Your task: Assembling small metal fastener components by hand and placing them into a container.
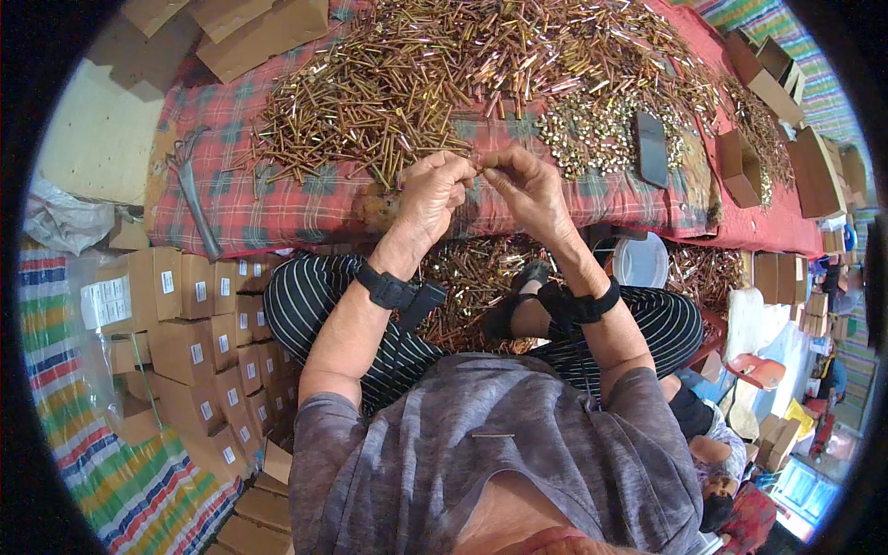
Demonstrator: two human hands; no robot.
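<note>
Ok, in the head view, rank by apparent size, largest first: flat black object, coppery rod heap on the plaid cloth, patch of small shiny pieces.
1. Coppery rod heap
2. Patch of small shiny pieces
3. Flat black object

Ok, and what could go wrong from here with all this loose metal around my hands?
A small piece could slip: the left hand and right hand meet at the fingertips, and anything there is too small to make out.
The copper-coloured rods and the small shiny pieces lie loose side by side, so they might get mixed.
The long grey tool reaches the table's front edge on your left; a knock might send it down.
</note>
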